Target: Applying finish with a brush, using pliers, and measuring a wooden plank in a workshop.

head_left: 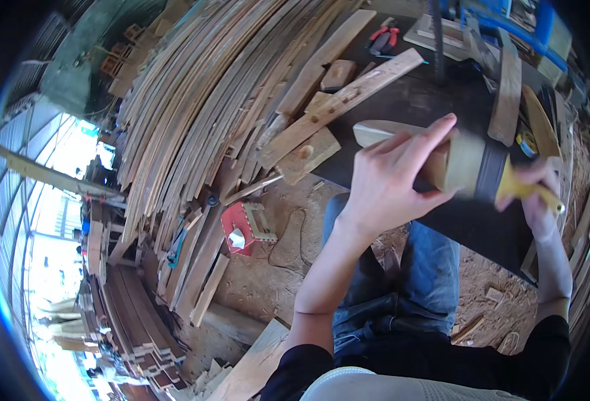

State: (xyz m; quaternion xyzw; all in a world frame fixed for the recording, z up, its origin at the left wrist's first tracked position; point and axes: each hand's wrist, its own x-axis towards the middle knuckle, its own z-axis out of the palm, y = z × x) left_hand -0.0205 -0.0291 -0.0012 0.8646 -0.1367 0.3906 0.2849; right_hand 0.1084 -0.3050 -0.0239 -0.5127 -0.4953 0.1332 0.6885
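My right hand (540, 190), blurred by motion, grips the yellow handle of a wide paintbrush (488, 170) with pale bristles and a dark band. The bristles are smeared and point left, against or just in front of a brown wooden piece (435, 167). My left hand (385, 184) is closed around this piece, its index finger stretched along the top and its thumb underneath. A pale, rounded wooden end (369, 132) shows beyond my left knuckles; whether it belongs to the same piece I cannot tell. Both hands are above a dark tabletop (422, 100).
Long boards (208, 87) are stacked at the left. A wooden bar with holes (348, 107) and a drilled block (308, 155) lie at the table's left edge. Red-handled pliers (383, 39) lie farther back. A red box (237, 227) stands on the sawdust-covered floor.
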